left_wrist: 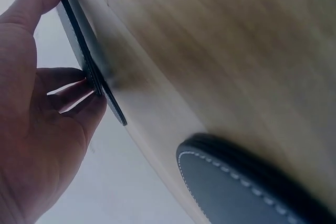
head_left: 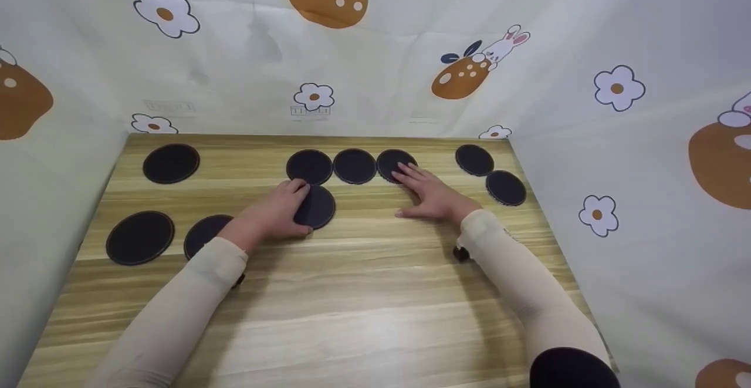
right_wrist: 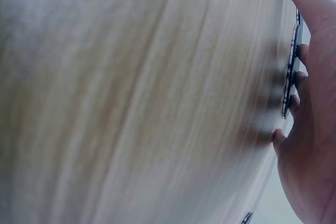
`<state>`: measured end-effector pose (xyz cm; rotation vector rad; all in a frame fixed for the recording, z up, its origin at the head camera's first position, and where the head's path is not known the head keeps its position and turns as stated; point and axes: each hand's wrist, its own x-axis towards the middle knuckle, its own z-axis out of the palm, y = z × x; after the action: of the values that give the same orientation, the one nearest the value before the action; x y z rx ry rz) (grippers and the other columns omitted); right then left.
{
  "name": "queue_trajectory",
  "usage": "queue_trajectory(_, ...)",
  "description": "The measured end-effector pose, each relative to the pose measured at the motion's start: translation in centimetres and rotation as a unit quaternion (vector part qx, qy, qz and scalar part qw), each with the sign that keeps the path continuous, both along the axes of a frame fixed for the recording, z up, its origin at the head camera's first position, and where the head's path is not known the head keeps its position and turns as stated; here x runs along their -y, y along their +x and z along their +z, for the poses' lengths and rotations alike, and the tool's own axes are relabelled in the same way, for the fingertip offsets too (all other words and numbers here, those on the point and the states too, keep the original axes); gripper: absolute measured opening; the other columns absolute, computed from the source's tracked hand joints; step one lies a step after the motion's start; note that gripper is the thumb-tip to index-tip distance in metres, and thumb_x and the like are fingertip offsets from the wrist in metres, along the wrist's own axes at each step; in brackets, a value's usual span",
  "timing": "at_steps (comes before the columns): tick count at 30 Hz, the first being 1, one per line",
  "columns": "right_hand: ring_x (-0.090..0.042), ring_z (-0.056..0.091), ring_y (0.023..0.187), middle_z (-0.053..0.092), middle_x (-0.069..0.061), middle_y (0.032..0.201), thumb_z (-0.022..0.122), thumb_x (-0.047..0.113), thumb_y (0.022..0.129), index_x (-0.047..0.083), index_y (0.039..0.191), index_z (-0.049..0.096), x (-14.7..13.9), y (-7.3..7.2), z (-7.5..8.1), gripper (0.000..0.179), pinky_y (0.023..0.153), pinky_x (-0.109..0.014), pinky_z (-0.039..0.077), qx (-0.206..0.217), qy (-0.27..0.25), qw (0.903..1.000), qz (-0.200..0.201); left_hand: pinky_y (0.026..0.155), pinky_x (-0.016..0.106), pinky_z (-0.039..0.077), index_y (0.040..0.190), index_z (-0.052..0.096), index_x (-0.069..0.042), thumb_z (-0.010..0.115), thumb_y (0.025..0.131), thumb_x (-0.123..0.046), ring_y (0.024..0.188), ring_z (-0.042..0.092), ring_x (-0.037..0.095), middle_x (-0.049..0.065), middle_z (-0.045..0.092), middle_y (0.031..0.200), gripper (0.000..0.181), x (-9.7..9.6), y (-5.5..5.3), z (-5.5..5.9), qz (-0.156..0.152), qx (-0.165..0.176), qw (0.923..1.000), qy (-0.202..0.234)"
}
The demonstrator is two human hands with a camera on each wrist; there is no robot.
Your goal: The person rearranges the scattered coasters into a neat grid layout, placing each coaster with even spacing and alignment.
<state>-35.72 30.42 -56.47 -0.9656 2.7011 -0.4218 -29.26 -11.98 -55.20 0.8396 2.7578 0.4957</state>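
In the head view my left hand (head_left: pixel 273 212) grips a round black coaster (head_left: pixel 320 207) across its width, thumb on the near edge and fingers on the far edge. The left wrist view has this coaster (left_wrist: pixel 77 35) edge-on, tilted a little over the wooden table. Directly beyond it begins a side-by-side row of three coasters: a left one (head_left: pixel 309 165), a middle one (head_left: pixel 354 166) and a right one (head_left: pixel 388 165). On that right coaster rest the spread fingertips of my right hand (head_left: pixel 433 195), its thumb held out over the wood.
At the left lie three more coasters, one far back (head_left: pixel 171 164), one nearer (head_left: pixel 141 238) and one partly under my left forearm (head_left: pixel 206 230). Two others, an upper (head_left: pixel 474 159) and a lower (head_left: pixel 506 188), lie at the right edge. Patterned cloth (head_left: pixel 387 71) encloses the table (head_left: pixel 364 294).
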Motion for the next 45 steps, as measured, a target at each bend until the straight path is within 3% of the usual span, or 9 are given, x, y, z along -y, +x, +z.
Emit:
queue_trajectory(7,-0.034,0.007,0.171,0.013,-0.006,0.186,0.078,0.066,0.094,0.019,0.177,0.030,-0.08,0.11,-0.08,0.107,0.135,-0.058,0.012,0.006,-0.009,0.9999,-0.003,0.129,0.058,0.034,0.167,0.034,0.012,0.084,0.093,-0.041,0.161,0.029,0.047,0.030,0.033,0.172,0.103,-0.01,0.20,-0.01,0.009,0.019,0.9998,0.005)
queue_trajectory(21,-0.036,0.007,0.171,0.013,-0.005,0.186,0.079,0.065,0.094,0.020,0.177,0.030,0.05,0.11,0.14,0.106,0.135,-0.059,0.013,0.014,-0.009,0.9998,-0.010,0.125,0.065,0.036,0.162,0.040,0.015,0.083,0.093,-0.039,0.158,0.033,0.050,0.033,0.035,0.169,0.097,0.30,0.38,-0.24,-0.003,0.008,0.9995,0.030)
queue_trajectory(34,-0.034,0.006,0.171,0.012,-0.005,0.186,0.078,0.066,0.094,0.021,0.177,0.029,-0.04,0.07,0.05,0.107,0.135,-0.058,0.010,0.013,-0.008,0.9998,-0.009,0.128,0.055,0.036,0.163,0.042,0.012,0.083,0.096,-0.044,0.161,0.033,0.043,0.026,0.035,0.171,0.096,0.19,0.21,-0.37,-0.001,0.006,0.9999,0.008)
queue_trajectory(45,-0.037,0.008,0.170,0.013,-0.007,0.185,0.078,0.065,0.095,0.019,0.177,0.030,-0.04,0.20,0.23,0.106,0.135,-0.057,0.011,0.009,-0.009,0.9999,-0.006,0.128,0.056,0.036,0.164,0.043,0.009,0.083,0.097,-0.047,0.161,0.033,0.041,0.024,0.036,0.172,0.096,0.21,0.30,-0.12,0.001,0.006,1.0000,0.001)
